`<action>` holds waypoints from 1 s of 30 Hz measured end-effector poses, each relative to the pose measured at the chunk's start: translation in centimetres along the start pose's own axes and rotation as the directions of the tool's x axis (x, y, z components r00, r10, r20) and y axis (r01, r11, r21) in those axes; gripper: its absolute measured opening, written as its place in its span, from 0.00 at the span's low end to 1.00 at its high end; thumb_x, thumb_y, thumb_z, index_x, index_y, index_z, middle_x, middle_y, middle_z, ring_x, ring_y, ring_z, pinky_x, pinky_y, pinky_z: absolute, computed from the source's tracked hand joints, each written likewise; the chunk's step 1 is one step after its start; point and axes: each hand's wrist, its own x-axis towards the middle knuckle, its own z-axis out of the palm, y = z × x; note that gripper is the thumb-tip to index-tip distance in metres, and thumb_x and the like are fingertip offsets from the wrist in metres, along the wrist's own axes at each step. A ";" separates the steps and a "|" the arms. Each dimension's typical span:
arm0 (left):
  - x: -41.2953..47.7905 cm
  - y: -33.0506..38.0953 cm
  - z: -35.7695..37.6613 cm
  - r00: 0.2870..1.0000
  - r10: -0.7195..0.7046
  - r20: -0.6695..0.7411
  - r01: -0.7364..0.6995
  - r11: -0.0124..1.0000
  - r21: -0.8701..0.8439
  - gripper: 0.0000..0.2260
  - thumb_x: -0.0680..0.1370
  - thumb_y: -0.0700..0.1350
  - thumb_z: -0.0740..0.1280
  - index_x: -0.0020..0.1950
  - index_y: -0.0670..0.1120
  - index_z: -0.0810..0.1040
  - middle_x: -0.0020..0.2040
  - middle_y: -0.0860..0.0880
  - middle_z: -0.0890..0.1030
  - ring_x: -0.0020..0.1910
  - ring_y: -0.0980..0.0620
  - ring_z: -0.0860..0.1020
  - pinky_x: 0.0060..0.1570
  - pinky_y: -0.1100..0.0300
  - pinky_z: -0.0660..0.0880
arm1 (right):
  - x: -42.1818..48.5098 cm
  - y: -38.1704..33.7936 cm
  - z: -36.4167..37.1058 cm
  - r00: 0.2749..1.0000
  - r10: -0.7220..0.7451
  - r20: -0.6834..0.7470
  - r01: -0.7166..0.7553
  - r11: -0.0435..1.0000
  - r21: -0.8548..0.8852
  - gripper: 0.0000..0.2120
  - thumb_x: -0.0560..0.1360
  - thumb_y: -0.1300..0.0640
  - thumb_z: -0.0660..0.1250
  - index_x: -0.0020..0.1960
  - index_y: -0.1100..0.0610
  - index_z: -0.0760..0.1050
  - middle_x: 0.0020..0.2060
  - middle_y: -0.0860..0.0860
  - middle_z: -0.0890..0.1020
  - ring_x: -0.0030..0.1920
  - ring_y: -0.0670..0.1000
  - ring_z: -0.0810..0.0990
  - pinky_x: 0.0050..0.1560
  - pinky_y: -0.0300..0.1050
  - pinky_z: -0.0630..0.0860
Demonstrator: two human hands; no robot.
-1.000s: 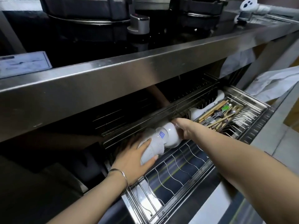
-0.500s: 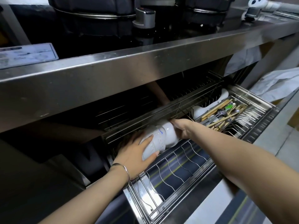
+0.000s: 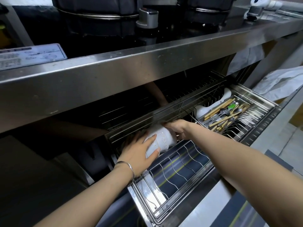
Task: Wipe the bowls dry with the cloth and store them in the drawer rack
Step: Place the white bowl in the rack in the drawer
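The white bowls (image 3: 162, 140) lie stacked on their side at the back of the drawer rack (image 3: 148, 192), just under the bench (image 3: 131, 69) edge. The right grip (image 3: 178, 128) curls over their rim. The left grip (image 3: 137, 151) presses straight fingers against the other end

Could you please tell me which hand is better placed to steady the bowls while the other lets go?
Left, probably: the left hand lies flat across the bowls, low in the drawer rack; the right hand only grips their right end from above.
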 end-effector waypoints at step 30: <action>-18.7 2.2 -25.5 0.797 0.448 -0.404 -0.440 0.890 0.119 0.19 0.77 0.58 0.54 0.63 0.56 0.75 0.60 0.61 0.77 0.60 0.63 0.72 0.57 0.66 0.70 | -33.3 -9.0 5.5 0.448 -0.863 -0.234 0.816 0.501 -0.287 0.25 0.73 0.47 0.68 0.69 0.43 0.67 0.72 0.39 0.62 0.71 0.36 0.59 0.69 0.36 0.57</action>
